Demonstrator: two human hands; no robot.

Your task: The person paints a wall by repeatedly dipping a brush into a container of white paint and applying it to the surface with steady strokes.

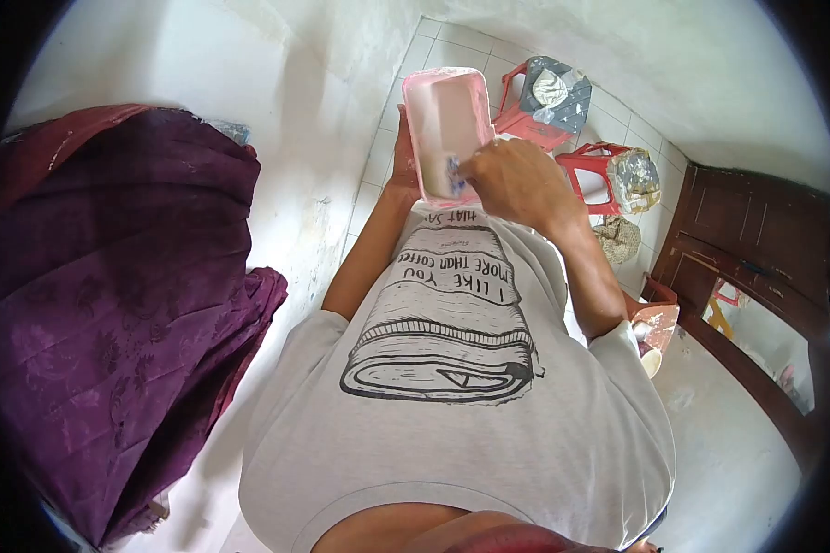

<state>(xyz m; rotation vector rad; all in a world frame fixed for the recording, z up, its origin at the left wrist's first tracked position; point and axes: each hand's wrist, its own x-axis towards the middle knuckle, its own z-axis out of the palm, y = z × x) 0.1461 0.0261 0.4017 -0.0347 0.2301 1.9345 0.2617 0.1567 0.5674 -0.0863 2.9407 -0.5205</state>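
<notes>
A pink rectangular tub with white smears on its rim is held out in front of my chest, its pale inside facing up. My left hand grips the tub along its left side, most of the fingers hidden behind it. Over the tub's near right corner, my right hand has its fingers closed on a small blue-and-white thing. That thing is down inside the tub, too blurred to name.
Purple cloth drapes over something at the left, by the white wall. Beyond the tub, two red stools with stained tops stand on the tiled floor. A dark wooden cabinet with a mirror is at the right.
</notes>
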